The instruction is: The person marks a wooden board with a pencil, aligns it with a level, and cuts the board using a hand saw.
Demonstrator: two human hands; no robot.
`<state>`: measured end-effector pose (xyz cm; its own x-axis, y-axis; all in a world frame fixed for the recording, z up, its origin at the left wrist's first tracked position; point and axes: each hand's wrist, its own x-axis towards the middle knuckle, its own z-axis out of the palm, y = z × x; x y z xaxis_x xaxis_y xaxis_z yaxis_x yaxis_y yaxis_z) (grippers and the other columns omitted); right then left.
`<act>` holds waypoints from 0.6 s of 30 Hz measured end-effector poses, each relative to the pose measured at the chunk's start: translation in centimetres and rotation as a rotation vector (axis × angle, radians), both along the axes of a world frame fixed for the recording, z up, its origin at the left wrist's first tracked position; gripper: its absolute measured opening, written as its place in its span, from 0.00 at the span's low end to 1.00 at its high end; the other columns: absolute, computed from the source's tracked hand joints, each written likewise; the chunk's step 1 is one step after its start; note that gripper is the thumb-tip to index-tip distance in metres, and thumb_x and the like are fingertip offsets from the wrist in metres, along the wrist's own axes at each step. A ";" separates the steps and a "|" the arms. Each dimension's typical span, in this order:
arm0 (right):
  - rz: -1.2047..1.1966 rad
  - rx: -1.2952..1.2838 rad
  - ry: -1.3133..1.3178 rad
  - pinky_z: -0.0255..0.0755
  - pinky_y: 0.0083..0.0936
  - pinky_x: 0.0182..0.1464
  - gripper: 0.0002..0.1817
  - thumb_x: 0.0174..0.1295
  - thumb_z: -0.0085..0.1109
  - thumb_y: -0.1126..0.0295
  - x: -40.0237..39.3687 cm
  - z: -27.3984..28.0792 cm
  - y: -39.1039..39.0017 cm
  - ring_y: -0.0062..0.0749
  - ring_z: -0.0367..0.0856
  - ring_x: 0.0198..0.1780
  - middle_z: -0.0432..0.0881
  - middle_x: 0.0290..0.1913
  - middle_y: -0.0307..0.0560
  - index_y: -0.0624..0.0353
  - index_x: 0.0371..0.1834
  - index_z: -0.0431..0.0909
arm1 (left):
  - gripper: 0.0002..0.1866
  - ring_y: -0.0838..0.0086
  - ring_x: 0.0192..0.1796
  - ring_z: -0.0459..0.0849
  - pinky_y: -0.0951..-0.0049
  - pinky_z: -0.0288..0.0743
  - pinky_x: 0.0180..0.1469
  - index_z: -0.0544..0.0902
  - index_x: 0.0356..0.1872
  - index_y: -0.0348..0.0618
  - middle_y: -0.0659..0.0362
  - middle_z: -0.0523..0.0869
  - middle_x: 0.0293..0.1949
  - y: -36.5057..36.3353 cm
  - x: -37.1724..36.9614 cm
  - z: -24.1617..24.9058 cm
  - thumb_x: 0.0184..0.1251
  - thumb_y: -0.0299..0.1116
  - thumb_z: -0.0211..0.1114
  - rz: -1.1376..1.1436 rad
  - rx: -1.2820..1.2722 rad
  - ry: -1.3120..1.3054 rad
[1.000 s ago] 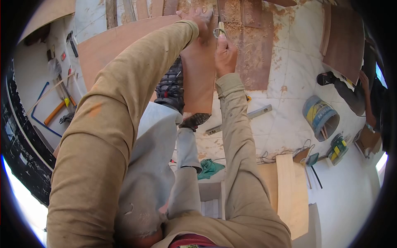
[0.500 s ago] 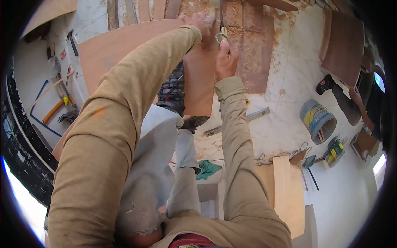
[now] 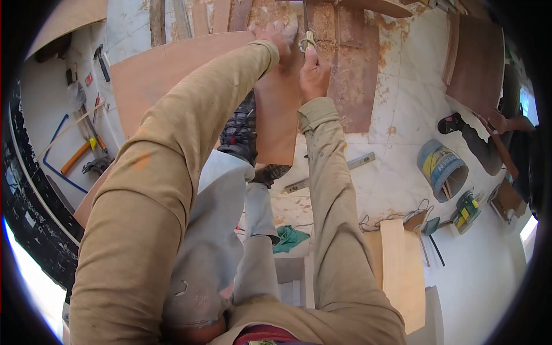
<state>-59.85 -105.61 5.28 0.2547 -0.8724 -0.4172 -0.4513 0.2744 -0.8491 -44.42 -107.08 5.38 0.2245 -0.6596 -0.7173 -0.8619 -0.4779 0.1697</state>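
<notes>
A curved reddish-brown wooden panel lies under my shoe. My left hand is spread flat on its far edge, holding nothing. Beside the panel's right edge, my right hand is closed round the light handle of a tool, with something wound around that handle. A thin dark blade extends away from the handle toward the top of the view, next to the panel's corner. Sawdust-covered boards lie to the right of my right hand.
A metal level, a bucket and pale boards are on the right. Another person's hand is near a dark panel. On the left lie a hammer, a blue-framed saw and an orange-handled tool.
My right hand and the tool have shifted slightly toward me, showing more blade. My left hand stays on the panel. The other person's hand has moved up.
</notes>
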 end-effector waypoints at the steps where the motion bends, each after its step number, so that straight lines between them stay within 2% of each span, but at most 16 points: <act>1: 0.035 -0.001 0.034 0.76 0.41 0.45 0.23 0.78 0.48 0.56 -1.2 1.1 1.0 0.53 0.83 0.37 0.85 0.38 0.67 0.66 0.53 0.84 | 0.62 0.46 0.79 0.61 0.15 0.51 0.71 0.59 0.78 0.51 0.47 0.66 0.74 0.0 0.0 1.2 0.37 0.40 0.87 -0.025 0.018 0.003; 4: -0.008 0.067 0.034 0.78 0.37 0.49 0.22 0.79 0.47 0.58 -8.3 7.2 9.9 0.44 0.85 0.41 0.88 0.43 0.60 0.65 0.58 0.84 | 0.63 0.46 0.80 0.61 0.14 0.50 0.71 0.59 0.78 0.51 0.47 0.66 0.75 -0.1 0.3 2.1 0.35 0.41 0.88 -0.051 0.032 0.023; 8: 0.008 0.127 0.034 0.78 0.35 0.52 0.22 0.80 0.48 0.58 -9.2 10.1 10.8 0.41 0.87 0.46 0.90 0.47 0.58 0.65 0.59 0.84 | 0.64 0.46 0.80 0.61 0.15 0.49 0.71 0.58 0.78 0.52 0.48 0.66 0.75 0.0 0.4 2.0 0.34 0.40 0.89 -0.044 0.000 0.041; 10: 0.046 -0.022 0.025 0.78 0.36 0.48 0.23 0.79 0.49 0.57 -5.1 5.2 6.0 0.42 0.86 0.42 0.89 0.43 0.62 0.66 0.56 0.85 | 0.63 0.45 0.80 0.61 0.15 0.50 0.71 0.59 0.77 0.52 0.48 0.66 0.75 -0.1 0.2 2.1 0.35 0.40 0.88 -0.042 -0.003 0.002; 12: 0.035 -0.019 0.072 0.77 0.39 0.45 0.24 0.79 0.50 0.55 -0.4 2.3 0.4 0.44 0.85 0.37 0.86 0.37 0.67 0.67 0.52 0.85 | 0.63 0.45 0.80 0.61 0.15 0.51 0.71 0.59 0.77 0.52 0.48 0.66 0.75 -0.2 0.0 2.0 0.35 0.39 0.88 -0.028 0.010 -0.010; 15: 0.027 -0.134 -0.006 0.76 0.40 0.43 0.24 0.79 0.50 0.55 0.0 0.8 0.5 0.46 0.83 0.35 0.82 0.32 0.69 0.69 0.49 0.84 | 0.62 0.45 0.79 0.61 0.16 0.51 0.71 0.60 0.77 0.53 0.48 0.67 0.74 -0.6 0.0 2.1 0.34 0.39 0.88 -0.041 0.058 0.007; 17: 0.053 0.042 0.053 0.76 0.38 0.45 0.23 0.79 0.50 0.55 -4.5 3.9 5.2 0.43 0.86 0.39 0.85 0.34 0.64 0.67 0.52 0.85 | 0.62 0.45 0.79 0.61 0.16 0.52 0.71 0.60 0.76 0.53 0.48 0.67 0.74 -0.6 0.0 2.7 0.34 0.39 0.88 -0.068 0.085 -0.006; 18: 0.019 0.036 0.046 0.77 0.37 0.46 0.23 0.79 0.50 0.56 -7.3 6.1 8.8 0.40 0.86 0.40 0.86 0.36 0.62 0.67 0.53 0.85 | 0.62 0.45 0.79 0.61 0.17 0.52 0.71 0.60 0.77 0.53 0.49 0.67 0.74 -0.4 -0.1 2.7 0.35 0.39 0.87 -0.068 0.094 0.005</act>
